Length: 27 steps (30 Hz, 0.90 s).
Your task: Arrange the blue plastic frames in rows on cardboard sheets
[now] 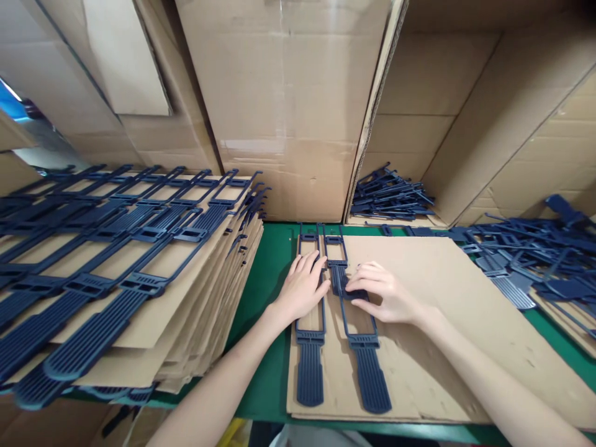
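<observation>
Two long dark blue plastic parts lie side by side on a cardboard sheet [433, 366]. Over the middle of the left part [310, 372] rests my left hand [302, 287], its fingers spread and pointing away from me. The right part [372, 379] is slightly slanted, its ribbed paddle end toward me. My right hand [384, 292] has its thumb and fingers bent around the middle of that right part, touching its dark plate. The fingertips partly cover the contact.
A tall stack of cardboard sheets [186, 329] layered with similar blue parts stands at left. Loose blue parts [391, 195] are heaped in a cardboard compartment behind, and another pile [549, 261] lies at right. Cardboard walls [288, 112] rise behind the green table [272, 261].
</observation>
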{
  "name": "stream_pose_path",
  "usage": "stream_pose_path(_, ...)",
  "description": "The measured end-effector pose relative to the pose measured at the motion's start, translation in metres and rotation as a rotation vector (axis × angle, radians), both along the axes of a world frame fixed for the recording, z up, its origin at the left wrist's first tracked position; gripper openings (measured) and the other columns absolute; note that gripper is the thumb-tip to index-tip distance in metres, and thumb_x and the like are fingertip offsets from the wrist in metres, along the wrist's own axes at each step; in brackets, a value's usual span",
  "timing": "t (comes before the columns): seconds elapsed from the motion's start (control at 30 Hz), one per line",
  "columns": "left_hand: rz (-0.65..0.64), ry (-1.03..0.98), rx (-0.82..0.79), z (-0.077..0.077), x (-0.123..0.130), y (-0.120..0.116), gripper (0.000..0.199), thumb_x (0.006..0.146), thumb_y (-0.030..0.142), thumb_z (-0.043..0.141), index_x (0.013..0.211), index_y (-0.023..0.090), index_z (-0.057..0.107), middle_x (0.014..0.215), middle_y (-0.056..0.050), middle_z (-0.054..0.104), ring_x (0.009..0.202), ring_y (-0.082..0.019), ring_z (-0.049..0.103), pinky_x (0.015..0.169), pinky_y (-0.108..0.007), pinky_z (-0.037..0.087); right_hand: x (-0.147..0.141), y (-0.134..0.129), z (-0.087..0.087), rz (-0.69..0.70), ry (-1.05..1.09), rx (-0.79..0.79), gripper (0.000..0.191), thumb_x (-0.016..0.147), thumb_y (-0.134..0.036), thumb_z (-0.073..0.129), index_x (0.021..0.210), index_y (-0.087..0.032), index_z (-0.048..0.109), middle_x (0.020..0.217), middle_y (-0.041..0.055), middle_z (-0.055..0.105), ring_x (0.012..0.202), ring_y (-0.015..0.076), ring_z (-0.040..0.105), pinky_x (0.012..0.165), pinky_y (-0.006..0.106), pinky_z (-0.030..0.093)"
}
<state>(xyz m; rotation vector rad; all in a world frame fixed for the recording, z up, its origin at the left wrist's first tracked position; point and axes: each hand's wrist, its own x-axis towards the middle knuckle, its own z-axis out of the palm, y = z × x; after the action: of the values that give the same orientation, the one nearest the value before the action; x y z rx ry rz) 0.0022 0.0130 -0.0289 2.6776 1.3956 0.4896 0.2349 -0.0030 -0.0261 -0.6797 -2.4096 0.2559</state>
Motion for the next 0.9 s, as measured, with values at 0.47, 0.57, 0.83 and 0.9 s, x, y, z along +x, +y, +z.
stream_pose_path(0.47,0.017,-0.027,-0.004,0.001,-0.001,-0.001,0.04,0.093,0.026,0.038,0.13,0.015,0.043,0.146,-0.015,0.037,0.138,-0.023,0.028,0.115,-0.045,0.018,-0.009,-0.007,-0.01,0.061,-0.067,-0.055,0.019,0.089,-0.023,0.054,0.106,-0.021,0.061,0.107,0.0087,0.063,0.096,0.0204,0.058,0.086,0.042,0.047)
stream_pose_path(0.57,0.014,-0.03,-0.011,0.001,-0.001,0.0,0.041,0.09,0.024,0.04,0.13,0.014,0.044,0.146,-0.015,0.037,0.138,-0.024,0.028,0.115,-0.045,0.018,-0.01,-0.009,-0.01,0.063,-0.07,-0.072,0.018,0.089,-0.023,0.056,0.106,-0.021,0.061,0.111,0.0092,0.061,0.099,0.0207,0.058,0.088,0.042,0.048)
stream_pose_path(0.83,0.029,-0.028,-0.012,0.003,0.0,-0.002,0.04,0.089,0.024,0.042,0.127,0.015,0.047,0.143,-0.014,0.039,0.136,-0.026,0.029,0.114,-0.046,0.022,-0.015,-0.012,-0.013,-0.007,-0.1,-0.054,0.018,0.089,-0.023,0.055,0.106,-0.022,0.06,0.114,0.009,0.06,0.102,0.0221,0.057,0.089,0.043,0.047)
stream_pose_path(0.9,0.027,-0.035,-0.008,0.003,0.0,-0.002,0.039,0.089,0.024,0.042,0.127,0.016,0.048,0.143,-0.014,0.039,0.136,-0.026,0.03,0.113,-0.047,0.022,-0.017,-0.011,-0.013,-0.046,-0.111,-0.04,0.017,0.088,-0.023,0.055,0.105,-0.022,0.06,0.115,0.0092,0.059,0.102,0.023,0.056,0.088,0.045,0.047)
